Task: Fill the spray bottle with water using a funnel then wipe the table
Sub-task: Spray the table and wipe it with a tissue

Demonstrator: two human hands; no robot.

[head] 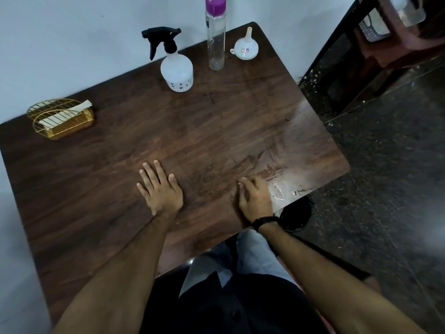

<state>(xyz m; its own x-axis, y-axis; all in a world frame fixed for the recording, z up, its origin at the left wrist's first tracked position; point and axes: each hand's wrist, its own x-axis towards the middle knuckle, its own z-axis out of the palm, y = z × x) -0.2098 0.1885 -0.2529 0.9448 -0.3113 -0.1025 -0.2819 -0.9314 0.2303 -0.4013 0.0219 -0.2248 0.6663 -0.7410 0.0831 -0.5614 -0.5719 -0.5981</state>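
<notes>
Spray bottle (pixel 176 68) stood capped at the counter's (pixel 120 189) far edge, near the funnel (pixel 246 48). My left hand (pixel 160 189) lay flat, fingers straight; my right hand (pixel 255 198) curled, perhaps around a cloth, beside the wet patch (pixel 281 186). Long, overlapping strokes would have wiped best.

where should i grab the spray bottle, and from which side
Probably by the thin neck of the spray bottle, just under the black trigger head. It stands upright at the table's far edge, and its round body is wide and smooth, harder to close a hand round. The nozzle and lever point left, so come from the right or front, where the tall clear bottle stands close by.
</notes>
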